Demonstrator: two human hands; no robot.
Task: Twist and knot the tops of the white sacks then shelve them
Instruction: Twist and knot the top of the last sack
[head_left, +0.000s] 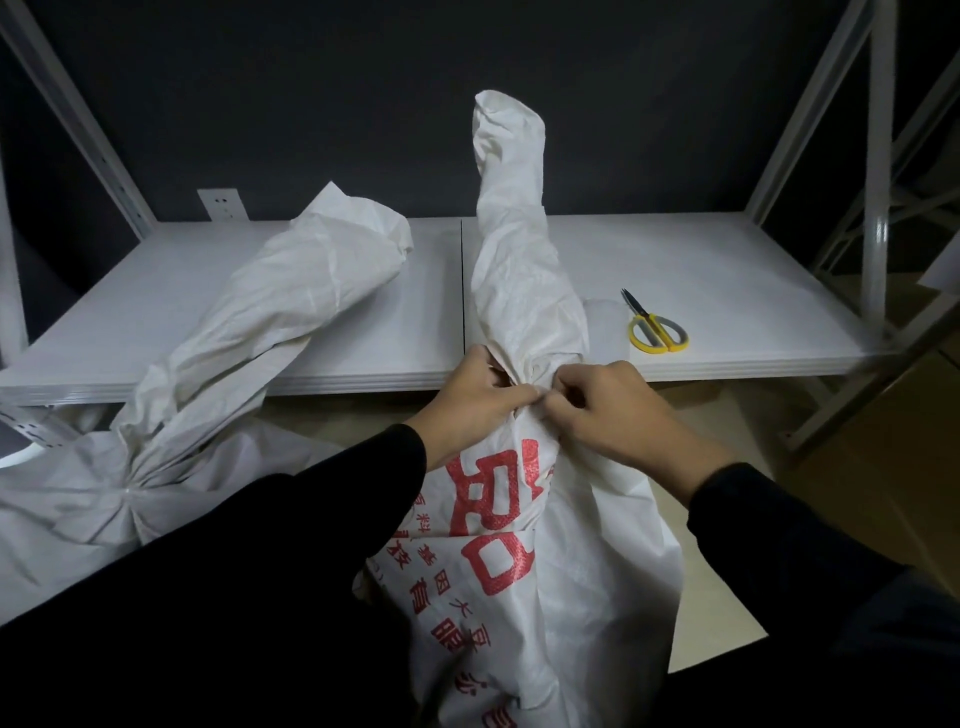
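A white woven sack with red print (524, 587) stands in front of me. Its gathered top (511, 218) rises twisted above the shelf board. My left hand (475, 402) and my right hand (615, 413) meet at the sack's neck, fingers curled, both pinching the bunched fabric there. A second white sack (156, 452) lies at the left, its neck cinched, and its long top (311, 275) leans onto the shelf.
A white shelf board (727, 291) spans the frame between white metal uprights (878, 156). Yellow-handled scissors (655, 330) lie on it right of the sack top. A wall socket (222, 203) sits at the back left. Brown floor shows at the right.
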